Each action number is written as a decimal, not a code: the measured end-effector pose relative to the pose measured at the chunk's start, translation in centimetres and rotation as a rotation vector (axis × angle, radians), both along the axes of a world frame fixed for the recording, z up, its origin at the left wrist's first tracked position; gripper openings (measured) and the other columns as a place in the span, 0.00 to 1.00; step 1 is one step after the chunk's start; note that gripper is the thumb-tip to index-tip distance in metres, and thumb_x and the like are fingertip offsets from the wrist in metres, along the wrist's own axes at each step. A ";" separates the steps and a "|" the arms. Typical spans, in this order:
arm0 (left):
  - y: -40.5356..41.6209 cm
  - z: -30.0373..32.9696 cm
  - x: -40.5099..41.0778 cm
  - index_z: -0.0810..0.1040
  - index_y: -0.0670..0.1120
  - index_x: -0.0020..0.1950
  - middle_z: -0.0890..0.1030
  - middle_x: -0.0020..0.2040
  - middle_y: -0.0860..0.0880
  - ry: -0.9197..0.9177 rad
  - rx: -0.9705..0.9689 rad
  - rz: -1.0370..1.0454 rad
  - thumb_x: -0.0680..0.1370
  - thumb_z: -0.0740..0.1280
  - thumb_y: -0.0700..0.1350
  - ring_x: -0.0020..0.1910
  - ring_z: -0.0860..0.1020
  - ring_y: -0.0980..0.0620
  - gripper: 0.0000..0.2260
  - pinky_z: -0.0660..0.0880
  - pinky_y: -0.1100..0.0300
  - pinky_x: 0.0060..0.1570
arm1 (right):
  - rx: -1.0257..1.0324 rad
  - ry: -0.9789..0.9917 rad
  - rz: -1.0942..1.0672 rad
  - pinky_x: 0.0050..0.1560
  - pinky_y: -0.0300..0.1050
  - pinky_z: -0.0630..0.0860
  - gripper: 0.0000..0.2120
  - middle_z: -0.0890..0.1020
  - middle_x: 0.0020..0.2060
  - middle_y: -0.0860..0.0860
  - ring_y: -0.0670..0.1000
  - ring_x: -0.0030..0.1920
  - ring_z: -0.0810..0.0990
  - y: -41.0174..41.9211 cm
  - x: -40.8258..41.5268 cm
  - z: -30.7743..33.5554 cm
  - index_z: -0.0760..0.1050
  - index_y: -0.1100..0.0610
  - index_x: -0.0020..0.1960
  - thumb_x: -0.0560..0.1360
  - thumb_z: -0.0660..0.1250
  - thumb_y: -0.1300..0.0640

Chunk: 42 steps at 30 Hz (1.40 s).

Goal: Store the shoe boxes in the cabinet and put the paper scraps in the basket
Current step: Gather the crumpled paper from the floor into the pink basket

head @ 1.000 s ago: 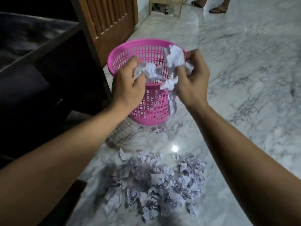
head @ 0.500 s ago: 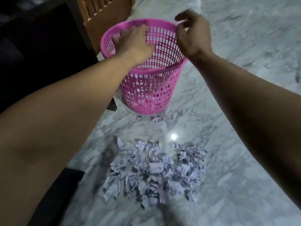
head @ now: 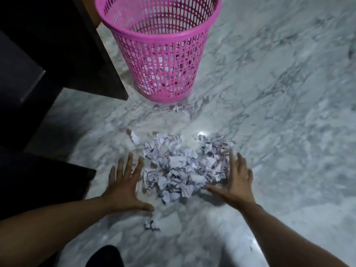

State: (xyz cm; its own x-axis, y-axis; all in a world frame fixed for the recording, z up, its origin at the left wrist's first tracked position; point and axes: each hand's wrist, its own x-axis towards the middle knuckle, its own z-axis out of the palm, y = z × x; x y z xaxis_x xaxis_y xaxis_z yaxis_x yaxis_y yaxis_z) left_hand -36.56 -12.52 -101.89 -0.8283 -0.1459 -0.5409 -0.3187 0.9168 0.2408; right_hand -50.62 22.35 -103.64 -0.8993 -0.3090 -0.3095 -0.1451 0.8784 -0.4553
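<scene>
Both hands have come down from the basket rim, where they were half a second ago, to the floor on either side of the scrap pile, and they carry no paper now; the view has tipped downward with them.

Going left to right: dark wooden furniture (head: 57, 54) fills the left edge, possibly the cabinet, though it is too dark to tell and no shoe boxes show anywhere in view; the left hand (head: 123, 182) lies flat with fingers straight and spread, holding nothing, its fingertips just beside the pile's left edge; the pile of paper scraps (head: 185, 166) sits between the hands on the marble floor (head: 289, 112); the right hand (head: 237, 180) is likewise spread and empty, its fingers against the pile's right side.

Beyond the pile stands the pink basket (head: 163, 54), upright, with some white paper visible through its mesh near the bottom; one stray scrap (head: 179, 108) lies at its foot, another stray piece (head: 152, 225) lies near the left wrist.

By my reading the paper part is begun but mostly undone: a little is in the basket, the bulk is on the floor; the hands look set to scoop the next load; the shoe-box part cannot be judged from here.
</scene>
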 end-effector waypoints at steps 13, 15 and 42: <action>5.0 -1.1 -7.9 0.62 0.48 0.74 0.57 0.77 0.45 0.363 0.155 -0.088 0.76 0.69 0.52 0.76 0.61 0.41 0.30 0.70 0.43 0.68 | -0.102 0.202 0.234 0.59 0.55 0.77 0.25 0.72 0.63 0.53 0.57 0.65 0.72 -9.1 -1.6 -1.0 0.69 0.48 0.74 0.81 0.59 0.37; 5.1 -0.7 -8.5 0.66 0.48 0.69 0.64 0.70 0.46 0.412 0.185 -0.085 0.76 0.67 0.50 0.69 0.67 0.42 0.23 0.73 0.45 0.63 | -0.159 0.186 0.215 0.54 0.51 0.79 0.21 0.73 0.62 0.51 0.56 0.63 0.75 -8.6 -2.1 -0.6 0.70 0.47 0.72 0.82 0.59 0.40; -3.6 29.5 -30.6 0.74 0.35 0.45 0.76 0.40 0.46 1.599 0.328 0.269 0.75 0.59 0.36 0.41 0.74 0.54 0.07 0.70 0.55 0.43 | -1.016 0.766 0.021 0.41 0.42 0.72 0.11 0.75 0.34 0.37 0.36 0.38 0.73 -22.7 -21.8 30.1 0.70 0.43 0.43 0.81 0.61 0.57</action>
